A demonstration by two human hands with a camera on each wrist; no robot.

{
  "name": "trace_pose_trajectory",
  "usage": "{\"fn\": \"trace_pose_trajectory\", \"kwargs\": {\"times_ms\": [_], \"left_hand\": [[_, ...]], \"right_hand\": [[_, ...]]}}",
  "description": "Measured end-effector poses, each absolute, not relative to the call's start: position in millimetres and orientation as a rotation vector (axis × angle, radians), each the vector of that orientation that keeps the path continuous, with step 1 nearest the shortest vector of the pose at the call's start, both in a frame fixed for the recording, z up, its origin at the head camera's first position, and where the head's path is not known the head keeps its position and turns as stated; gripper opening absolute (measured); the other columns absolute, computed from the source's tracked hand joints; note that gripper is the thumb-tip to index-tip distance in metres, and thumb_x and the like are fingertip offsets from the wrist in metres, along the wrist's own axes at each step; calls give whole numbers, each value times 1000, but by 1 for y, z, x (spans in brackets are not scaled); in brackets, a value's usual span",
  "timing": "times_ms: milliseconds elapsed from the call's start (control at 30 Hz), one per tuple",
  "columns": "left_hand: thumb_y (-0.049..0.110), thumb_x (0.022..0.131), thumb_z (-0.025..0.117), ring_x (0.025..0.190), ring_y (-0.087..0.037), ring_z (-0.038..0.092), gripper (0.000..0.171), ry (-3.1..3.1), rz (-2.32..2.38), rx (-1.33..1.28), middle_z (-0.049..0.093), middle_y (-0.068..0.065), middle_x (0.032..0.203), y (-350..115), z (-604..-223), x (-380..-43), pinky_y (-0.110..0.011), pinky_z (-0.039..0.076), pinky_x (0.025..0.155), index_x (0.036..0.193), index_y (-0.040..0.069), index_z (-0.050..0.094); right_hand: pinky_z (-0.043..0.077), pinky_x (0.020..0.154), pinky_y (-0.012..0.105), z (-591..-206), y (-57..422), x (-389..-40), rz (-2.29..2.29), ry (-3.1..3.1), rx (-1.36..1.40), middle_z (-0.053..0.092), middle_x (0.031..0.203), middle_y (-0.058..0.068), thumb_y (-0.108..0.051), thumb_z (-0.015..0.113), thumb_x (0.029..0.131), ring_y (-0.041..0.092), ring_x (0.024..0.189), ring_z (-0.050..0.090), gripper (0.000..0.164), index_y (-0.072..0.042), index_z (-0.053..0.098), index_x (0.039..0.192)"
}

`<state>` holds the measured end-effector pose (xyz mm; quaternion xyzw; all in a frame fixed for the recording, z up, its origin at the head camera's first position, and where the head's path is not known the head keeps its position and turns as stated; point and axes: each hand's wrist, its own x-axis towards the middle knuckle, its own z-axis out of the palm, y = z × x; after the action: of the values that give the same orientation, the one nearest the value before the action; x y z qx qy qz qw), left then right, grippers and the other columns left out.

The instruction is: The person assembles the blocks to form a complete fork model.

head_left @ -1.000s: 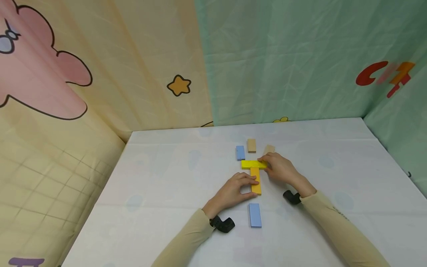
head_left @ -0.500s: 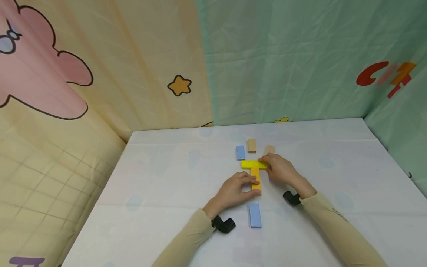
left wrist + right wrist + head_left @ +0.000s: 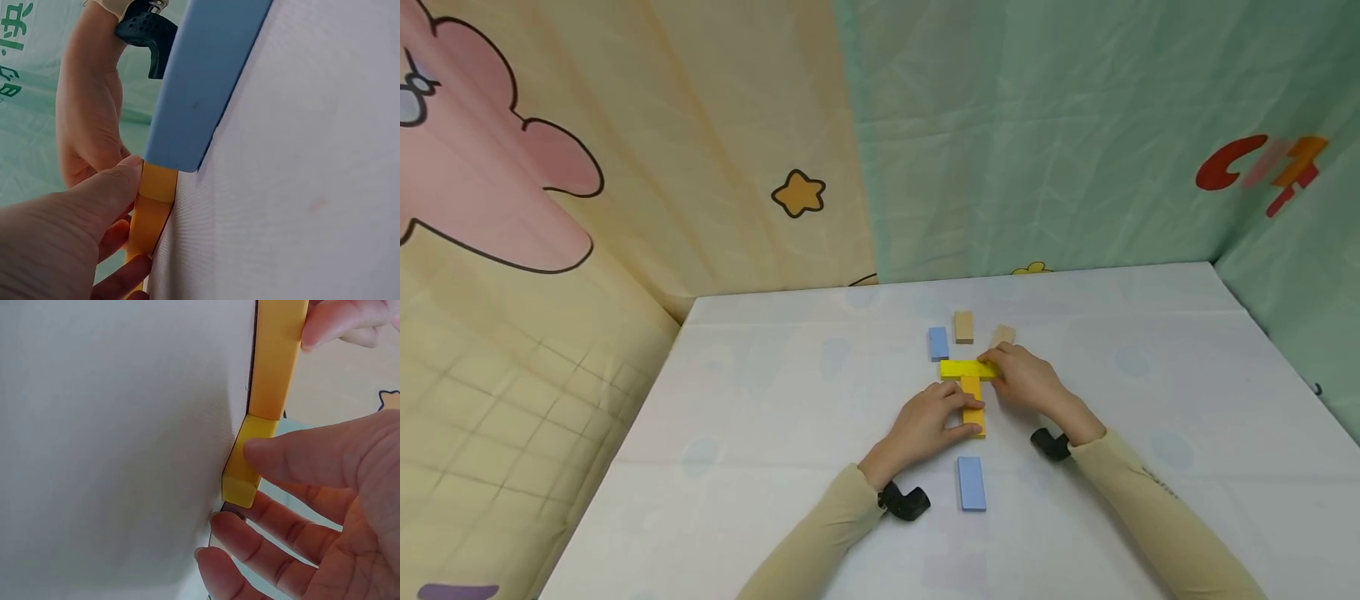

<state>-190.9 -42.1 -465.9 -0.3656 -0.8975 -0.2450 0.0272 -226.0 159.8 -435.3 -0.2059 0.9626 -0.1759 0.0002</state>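
Observation:
A yellow block (image 3: 962,370) lies crosswise at the far end of an orange block (image 3: 972,418), the two meeting in a T shape on the white table. My left hand (image 3: 928,421) holds the orange block, thumb at its near end and fingers over its top and side. At the right end of the yellow block, my right hand (image 3: 1026,379) pinches it; in the right wrist view the thumb presses the yellow face (image 3: 239,490) and the other fingers are behind. A blue block (image 3: 972,485) lies flat just nearer than the orange one, large in the left wrist view.
Beyond the yellow block lie a smaller blue block (image 3: 938,343) and a tan block (image 3: 964,327). Another tan block (image 3: 1003,335) lies tilted just behind the right hand, partly covered by it. Printed curtains (image 3: 1037,167) hang at the table's back and sides.
My left thumb and fingers have shifted slightly along the orange block, away from the body. The right hand keeps its pinch, and the blocks hold the same arrangement.

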Motion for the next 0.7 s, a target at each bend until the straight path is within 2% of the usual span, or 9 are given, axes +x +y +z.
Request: {"fn": "trace_pose_trajectory", "kwargs": {"times_ms": [267, 700], "left_hand": [[39, 90, 65, 88, -6, 45, 32, -2736, -857, -1115, 54, 10, 102, -44, -472, -193, -18, 37, 75, 117, 24, 68], [38, 88, 67, 88, -5, 45, 32, -2711, -942, -1074, 54, 11, 100, -44, -475, -194, -16, 36, 73, 116, 23, 69]], "right_hand": [[50, 72, 44, -437, 160, -226, -540, 3030, -641, 58, 107, 15, -5, 67, 85, 28, 88, 56, 31, 0, 63, 116], [49, 77, 46, -439, 160, -225, -583, 3056, -640, 61, 109, 15, -5, 68, 85, 30, 92, 57, 32, 0, 64, 116]]}}
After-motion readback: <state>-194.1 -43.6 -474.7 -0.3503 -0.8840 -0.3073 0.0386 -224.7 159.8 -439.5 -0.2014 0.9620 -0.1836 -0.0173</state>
